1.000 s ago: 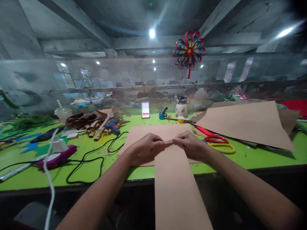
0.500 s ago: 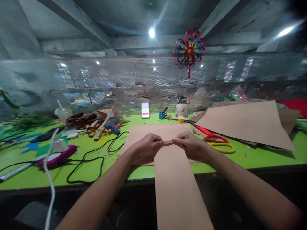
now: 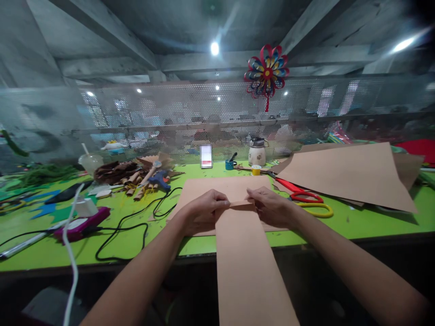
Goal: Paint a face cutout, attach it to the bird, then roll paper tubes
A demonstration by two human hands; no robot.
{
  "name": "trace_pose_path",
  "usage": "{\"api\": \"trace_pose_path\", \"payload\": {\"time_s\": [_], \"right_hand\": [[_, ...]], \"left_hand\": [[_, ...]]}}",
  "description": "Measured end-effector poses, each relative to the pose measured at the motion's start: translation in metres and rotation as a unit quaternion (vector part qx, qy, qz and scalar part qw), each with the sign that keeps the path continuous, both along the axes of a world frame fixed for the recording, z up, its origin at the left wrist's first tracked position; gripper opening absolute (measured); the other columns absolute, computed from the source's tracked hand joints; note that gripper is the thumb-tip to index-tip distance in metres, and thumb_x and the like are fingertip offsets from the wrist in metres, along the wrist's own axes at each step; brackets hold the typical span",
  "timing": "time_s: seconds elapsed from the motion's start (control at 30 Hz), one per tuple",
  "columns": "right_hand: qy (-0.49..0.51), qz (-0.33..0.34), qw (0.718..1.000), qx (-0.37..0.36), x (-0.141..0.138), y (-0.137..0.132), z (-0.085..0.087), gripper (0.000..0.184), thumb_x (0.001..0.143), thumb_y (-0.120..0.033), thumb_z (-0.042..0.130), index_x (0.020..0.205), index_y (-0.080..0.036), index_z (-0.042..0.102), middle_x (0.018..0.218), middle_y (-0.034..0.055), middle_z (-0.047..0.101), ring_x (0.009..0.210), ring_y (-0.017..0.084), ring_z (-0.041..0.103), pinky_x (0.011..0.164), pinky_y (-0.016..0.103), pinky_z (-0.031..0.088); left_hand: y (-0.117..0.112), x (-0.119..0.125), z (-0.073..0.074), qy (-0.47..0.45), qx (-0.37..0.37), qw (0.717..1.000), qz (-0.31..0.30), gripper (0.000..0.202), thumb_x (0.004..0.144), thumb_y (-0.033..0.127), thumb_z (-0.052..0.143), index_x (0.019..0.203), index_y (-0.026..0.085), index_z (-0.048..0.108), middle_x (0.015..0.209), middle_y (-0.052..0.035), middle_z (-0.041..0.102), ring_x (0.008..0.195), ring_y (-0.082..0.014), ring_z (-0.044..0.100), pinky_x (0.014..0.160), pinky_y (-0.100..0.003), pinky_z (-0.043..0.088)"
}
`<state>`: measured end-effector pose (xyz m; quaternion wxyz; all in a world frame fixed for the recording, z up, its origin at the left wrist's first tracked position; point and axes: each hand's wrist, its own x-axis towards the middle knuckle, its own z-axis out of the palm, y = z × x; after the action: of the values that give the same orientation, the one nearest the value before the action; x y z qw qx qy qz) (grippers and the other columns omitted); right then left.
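A long strip of brown kraft paper (image 3: 249,262) hangs from the table toward me, its far end turned over in a narrow fold. My left hand (image 3: 208,206) pinches the left end of that fold between thumb and fingers. At the right end, my right hand (image 3: 270,206) has its fingers at the paper's edge, with the thumb lifted slightly above the fold. Beneath both hands lies a stack of brown paper sheets (image 3: 224,184). To the right of my right hand rest scissors (image 3: 311,203) with red and yellow handles.
Large brown sheets (image 3: 346,174) cover the right side of the green table (image 3: 200,246). On the left are a purple power strip (image 3: 83,224), black cable, a blue glue gun (image 3: 159,179) and rolled paper pieces. A phone (image 3: 205,156), teal cup (image 3: 230,164) and bottle (image 3: 257,151) stand behind.
The strip's folded end has shifted slightly left and down. My right thumb has come up off the fold, and more of the fold shows between my hands.
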<state>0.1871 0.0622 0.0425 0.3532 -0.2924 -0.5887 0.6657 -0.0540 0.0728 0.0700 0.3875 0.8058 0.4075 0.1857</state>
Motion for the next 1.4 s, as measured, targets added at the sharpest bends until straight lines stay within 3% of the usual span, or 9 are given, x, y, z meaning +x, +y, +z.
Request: {"api": "trace_pose_path", "payload": {"time_s": [0.1, 0.33, 0.5, 0.7, 0.8, 0.93, 1.07, 1.2, 1.4], "right_hand": [[-0.003, 0.023, 0.999, -0.024, 0.000, -0.001, 0.001, 0.039, 0.079, -0.047, 0.068, 0.062, -0.018, 0.048, 0.049, -0.0071, 0.037, 0.046, 0.008, 0.031, 0.050, 0.025, 0.030], [-0.052, -0.004, 0.997, 0.054, 0.000, 0.002, -0.006, 0.038, 0.078, -0.036, 0.067, 0.053, -0.018, 0.045, 0.040, -0.0081, 0.031, 0.044, 0.007, 0.022, 0.046, 0.025, 0.015], [-0.059, 0.011, 0.997, 0.038, 0.001, 0.001, -0.005, 0.038, 0.079, -0.035, 0.066, 0.054, -0.018, 0.043, 0.043, -0.0085, 0.030, 0.045, 0.007, 0.025, 0.048, 0.024, 0.024], [-0.074, 0.054, 0.994, 0.067, -0.004, -0.004, -0.006, 0.027, 0.078, -0.040, 0.068, 0.073, -0.015, 0.059, 0.058, -0.0050, 0.041, 0.053, 0.009, 0.034, 0.052, 0.024, 0.030], [-0.162, 0.030, 0.970, 0.181, -0.006, -0.001, -0.006, 0.034, 0.081, -0.046, 0.063, 0.072, -0.013, 0.062, 0.059, -0.0029, 0.043, 0.055, 0.009, 0.035, 0.051, 0.024, 0.027], [-0.268, 0.012, 0.907, 0.325, -0.006, 0.005, -0.003, 0.039, 0.088, -0.046, 0.053, 0.067, -0.014, 0.060, 0.060, -0.0016, 0.047, 0.057, 0.010, 0.037, 0.051, 0.024, 0.026], [-0.311, 0.021, 0.874, 0.373, -0.005, 0.008, 0.001, 0.040, 0.091, -0.044, 0.048, 0.068, -0.014, 0.059, 0.062, -0.0014, 0.049, 0.058, 0.010, 0.040, 0.053, 0.024, 0.028], [-0.276, 0.036, 0.903, 0.326, -0.004, 0.006, 0.003, 0.039, 0.089, -0.045, 0.050, 0.068, -0.014, 0.056, 0.063, -0.0017, 0.047, 0.059, 0.010, 0.039, 0.053, 0.023, 0.028], [-0.111, 0.085, 0.986, 0.086, -0.004, -0.009, 0.001, 0.031, 0.083, -0.044, 0.061, 0.078, -0.014, 0.056, 0.065, -0.0024, 0.048, 0.058, 0.010, 0.042, 0.054, 0.023, 0.033]], "left_hand": [[0.001, 0.001, 0.001, -0.006, -0.009, 1.000, -0.007, 0.032, 0.075, 0.044, 0.059, 0.066, 0.013, 0.057, 0.058, 0.0040, 0.043, 0.056, -0.0097, 0.036, 0.053, -0.022, 0.030], [-0.008, 0.006, -0.002, -0.037, -0.056, 0.998, 0.000, 0.027, 0.072, 0.039, 0.062, 0.066, 0.013, 0.058, 0.058, 0.0037, 0.043, 0.056, -0.0104, 0.038, 0.054, -0.023, 0.031], [-0.028, 0.017, -0.002, -0.107, -0.107, 0.988, 0.042, 0.026, 0.075, 0.041, 0.061, 0.074, 0.014, 0.061, 0.062, 0.0021, 0.045, 0.058, -0.0116, 0.042, 0.055, -0.024, 0.035], [-0.019, 0.020, -0.004, -0.047, -0.019, 0.999, 0.008, 0.028, 0.076, 0.040, 0.059, 0.070, 0.013, 0.061, 0.065, 0.0018, 0.044, 0.061, -0.0105, 0.038, 0.055, -0.022, 0.032], [-0.013, 0.019, -0.007, -0.021, 0.014, 1.000, -0.007, 0.027, 0.079, 0.039, 0.056, 0.073, 0.013, 0.061, 0.068, 0.0007, 0.048, 0.064, -0.0110, 0.039, 0.055, -0.021, 0.032], [-0.011, 0.019, -0.009, -0.006, 0.029, 0.999, -0.018, 0.028, 0.081, 0.040, 0.054, 0.075, 0.013, 0.061, 0.068, 0.0008, 0.049, 0.063, -0.0109, 0.040, 0.055, -0.022, 0.032], [-0.012, 0.019, -0.007, 0.009, 0.036, 0.999, -0.014, 0.033, 0.080, 0.045, 0.056, 0.069, 0.013, 0.058, 0.063, 0.0020, 0.045, 0.060, -0.0101, 0.036, 0.052, -0.021, 0.029], [-0.014, 0.020, -0.005, -0.012, -0.003, 1.000, -0.020, 0.038, 0.079, 0.050, 0.057, 0.069, 0.013, 0.057, 0.063, 0.0022, 0.043, 0.058, -0.0095, 0.035, 0.051, -0.021, 0.028], [-0.014, 0.018, -0.004, -0.042, -0.066, 0.996, -0.032, 0.038, 0.078, 0.051, 0.059, 0.069, 0.014, 0.056, 0.057, 0.0043, 0.039, 0.052, -0.0081, 0.031, 0.049, -0.022, 0.024]]}}
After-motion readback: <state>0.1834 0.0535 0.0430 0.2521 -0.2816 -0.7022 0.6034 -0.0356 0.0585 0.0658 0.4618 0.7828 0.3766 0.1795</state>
